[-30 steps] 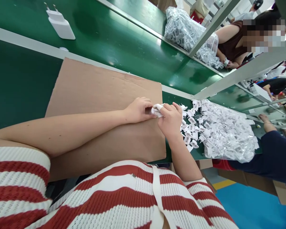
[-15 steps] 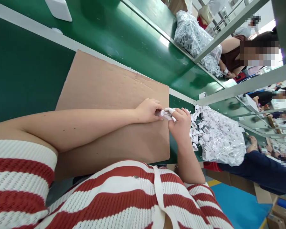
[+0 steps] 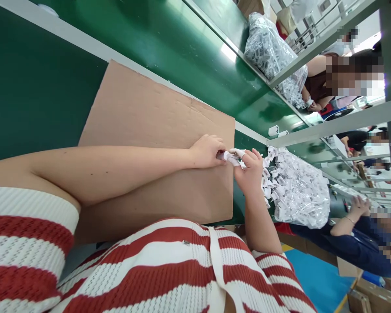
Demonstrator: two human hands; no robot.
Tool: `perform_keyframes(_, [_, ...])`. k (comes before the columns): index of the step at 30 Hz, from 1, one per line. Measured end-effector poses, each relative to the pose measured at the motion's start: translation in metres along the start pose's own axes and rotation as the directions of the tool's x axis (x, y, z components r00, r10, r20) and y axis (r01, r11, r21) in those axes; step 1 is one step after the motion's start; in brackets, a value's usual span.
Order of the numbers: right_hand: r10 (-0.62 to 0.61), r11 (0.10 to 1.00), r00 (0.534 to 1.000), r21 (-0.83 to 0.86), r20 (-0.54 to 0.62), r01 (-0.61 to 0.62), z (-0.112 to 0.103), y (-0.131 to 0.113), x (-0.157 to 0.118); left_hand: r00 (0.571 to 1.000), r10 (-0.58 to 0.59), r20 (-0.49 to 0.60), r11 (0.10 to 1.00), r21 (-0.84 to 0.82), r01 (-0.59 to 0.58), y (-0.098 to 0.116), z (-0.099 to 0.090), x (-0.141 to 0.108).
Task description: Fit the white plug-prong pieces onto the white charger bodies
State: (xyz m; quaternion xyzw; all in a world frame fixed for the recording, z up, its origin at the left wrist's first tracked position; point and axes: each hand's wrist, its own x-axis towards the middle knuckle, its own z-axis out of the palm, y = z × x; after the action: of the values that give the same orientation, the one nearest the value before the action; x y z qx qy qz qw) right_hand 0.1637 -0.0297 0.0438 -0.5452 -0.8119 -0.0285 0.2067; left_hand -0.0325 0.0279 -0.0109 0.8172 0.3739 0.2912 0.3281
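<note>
My left hand [image 3: 207, 150] reaches in over the cardboard sheet [image 3: 143, 104], its fingers curled round one end of a small white plastic part [image 3: 232, 158]. The other end of that part lies in the closed fingers of my right hand [image 3: 250, 170], close to the sheet's right edge. A white cover or tape wraps one finger of my right hand. Fingers hide much of the part, so its exact kind does not show. Beside my right hand lie loose white plastic pieces [image 3: 267, 174] in a pile.
A clear plastic bag [image 3: 308, 195] full of white pieces adjoins the pile. Two white pieces [image 3: 273, 130] sit on the green conveyor belt [image 3: 143, 48]. Another full bag [image 3: 267, 48] lies across it. Metal frame bars [image 3: 339, 124] rise at right. Co-workers sit farther along.
The view has shifted slightly, and pieces on the belt have changed place. Both hands keep hold of the white part. A co-worker at right has raised a hand.
</note>
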Motion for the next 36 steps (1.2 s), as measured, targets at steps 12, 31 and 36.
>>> perform_keyframes(12, [0.003, 1.0, 0.999, -0.029, -0.042, -0.005, -0.0025, 0.0016, -0.0003, 0.999, 0.033, -0.02, 0.999, 0.01, -0.032, -0.0038, 0.0029, 0.0006])
perform_keyframes(31, [-0.034, 0.992, 0.997, -0.119, 0.064, 0.041, -0.0077, -0.0036, 0.0035, 0.999, 0.039, -0.021, 0.999, -0.008, -0.039, -0.0034, 0.003, -0.001])
perform_keyframes(36, [0.004, 1.0, 1.0, 0.0, 0.007, -0.004, -0.008, 0.003, 0.0054, 0.999, 0.034, -0.023, 0.999, 0.003, -0.034, -0.0026, 0.0026, -0.0006])
